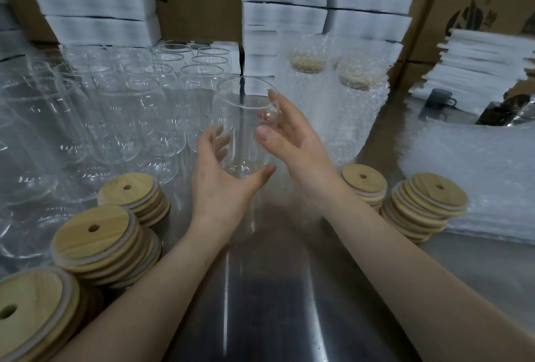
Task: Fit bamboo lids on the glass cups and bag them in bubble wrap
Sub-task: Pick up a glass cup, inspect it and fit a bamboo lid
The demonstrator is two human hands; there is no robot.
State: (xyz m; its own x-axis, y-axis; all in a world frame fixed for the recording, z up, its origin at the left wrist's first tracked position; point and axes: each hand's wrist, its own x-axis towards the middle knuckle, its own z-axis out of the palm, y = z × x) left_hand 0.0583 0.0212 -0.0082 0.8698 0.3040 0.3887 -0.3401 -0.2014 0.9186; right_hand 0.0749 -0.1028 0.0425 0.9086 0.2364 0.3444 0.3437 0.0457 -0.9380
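Glass cup is up off the tabletop, upright between both hands. Left hand cradles the base, fingers curled behind it, thumb underneath. Right hand grips the rim, thumb on the near side.

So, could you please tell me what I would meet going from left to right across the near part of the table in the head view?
Left lids → glass → right lids → bubble wrap.
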